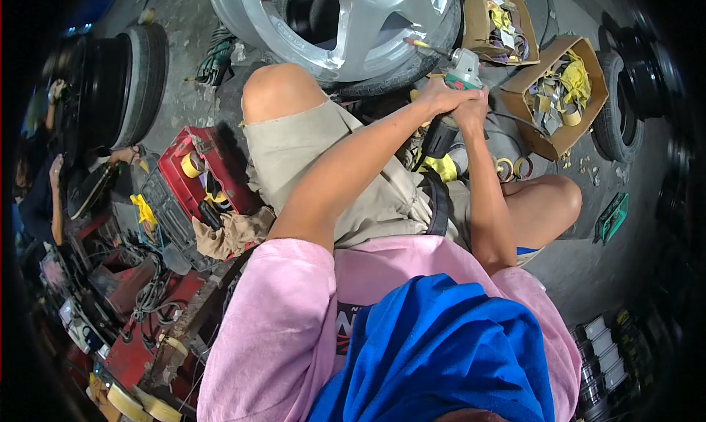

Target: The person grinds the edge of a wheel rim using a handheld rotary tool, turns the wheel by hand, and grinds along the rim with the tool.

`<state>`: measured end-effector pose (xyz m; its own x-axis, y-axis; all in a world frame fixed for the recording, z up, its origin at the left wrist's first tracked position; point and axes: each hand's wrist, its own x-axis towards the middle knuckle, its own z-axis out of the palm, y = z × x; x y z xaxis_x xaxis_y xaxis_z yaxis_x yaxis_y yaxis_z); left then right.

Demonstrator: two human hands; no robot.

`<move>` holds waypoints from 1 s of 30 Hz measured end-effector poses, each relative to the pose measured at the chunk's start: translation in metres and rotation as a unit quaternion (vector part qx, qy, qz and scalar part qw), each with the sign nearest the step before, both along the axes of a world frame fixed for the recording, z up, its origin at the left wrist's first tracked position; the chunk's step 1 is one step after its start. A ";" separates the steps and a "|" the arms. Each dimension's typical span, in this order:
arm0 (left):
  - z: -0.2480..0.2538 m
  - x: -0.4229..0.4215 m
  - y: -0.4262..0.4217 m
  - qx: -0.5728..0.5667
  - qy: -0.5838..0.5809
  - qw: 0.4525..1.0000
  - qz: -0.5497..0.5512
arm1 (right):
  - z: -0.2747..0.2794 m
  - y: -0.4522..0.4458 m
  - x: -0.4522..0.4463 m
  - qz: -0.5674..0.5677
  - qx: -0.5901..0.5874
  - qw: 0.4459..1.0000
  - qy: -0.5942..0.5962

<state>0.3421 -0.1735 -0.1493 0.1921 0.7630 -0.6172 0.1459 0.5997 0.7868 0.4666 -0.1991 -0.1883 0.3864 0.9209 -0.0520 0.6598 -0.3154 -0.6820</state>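
Observation:
Both of my hands are closed around an angle grinder (457, 80) with a green body, a silver gear head and a dark rear end. From its head, a thin rod with a yellow and reddish tip (416, 44) points at the silver alloy wheel (316, 58). My left hand (443, 97) grips the body near the head. Against it, my right hand (470, 110) wraps the grinder from the other side. The tip appears close to a spoke opening; I cannot tell whether it touches. The wheel lies in front of my bent legs, over a black tire (393, 85).
Two cardboard boxes (533, 107) of scraps and tape stand at the right. Tape rolls (523, 167) and a cord lie near my legs. To the left are an open red toolbox (193, 146), a tire (145, 83) and another person's hand (126, 155). A green object (612, 217) lies right.

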 end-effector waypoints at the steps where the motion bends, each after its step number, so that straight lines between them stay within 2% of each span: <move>1: -0.010 0.002 0.007 -0.001 -0.011 1.000 -0.006 | 0.008 0.001 -0.004 -0.001 0.000 1.000 0.000; 3: -0.028 0.007 0.011 -0.001 -0.023 1.000 -0.014 | 0.021 0.006 -0.010 -0.037 -0.032 0.999 0.010; 5: -0.040 0.012 0.013 0.028 -0.053 0.998 -0.001 | 0.013 0.004 -0.009 -0.039 -0.013 0.999 0.013; 8: -0.022 0.003 0.003 0.025 -0.094 0.995 -0.021 | 0.013 -0.001 -0.006 -0.025 -0.004 0.999 0.033; 14: -0.011 0.004 -0.006 -0.010 0.007 1.000 -0.021 | 0.018 -0.008 -0.006 0.008 -0.013 0.998 0.067; 17: -0.012 0.003 0.003 0.013 -0.045 0.998 -0.034 | 0.017 -0.001 -0.011 -0.022 -0.004 0.998 0.057; 20: -0.031 0.010 0.011 0.016 -0.043 0.999 -0.018 | 0.018 0.000 -0.009 -0.051 -0.008 0.998 0.027; 22: -0.022 0.010 0.001 0.019 -0.032 0.999 -0.004 | 0.010 -0.001 -0.004 -0.048 -0.015 0.999 0.016; 24: -0.012 0.009 -0.007 0.021 -0.021 1.000 0.009 | 0.003 -0.004 0.005 0.023 -0.023 0.999 0.039; 26: -0.002 0.005 -0.010 0.008 0.048 0.999 0.000 | 0.000 -0.006 0.005 0.027 -0.020 0.999 0.042; 28: -0.012 0.006 -0.005 0.009 0.014 1.000 -0.001 | 0.006 -0.005 -0.001 0.031 -0.017 0.998 0.045; 30: -0.024 0.008 0.004 0.012 -0.022 1.000 -0.002 | 0.012 0.002 -0.007 -0.026 -0.026 0.999 0.028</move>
<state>0.3502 -0.1696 -0.1728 0.2211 0.7763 -0.5903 0.1139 0.5806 0.8062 0.4600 -0.1968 -0.1767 0.4296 0.8948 -0.1219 0.6020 -0.3844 -0.6999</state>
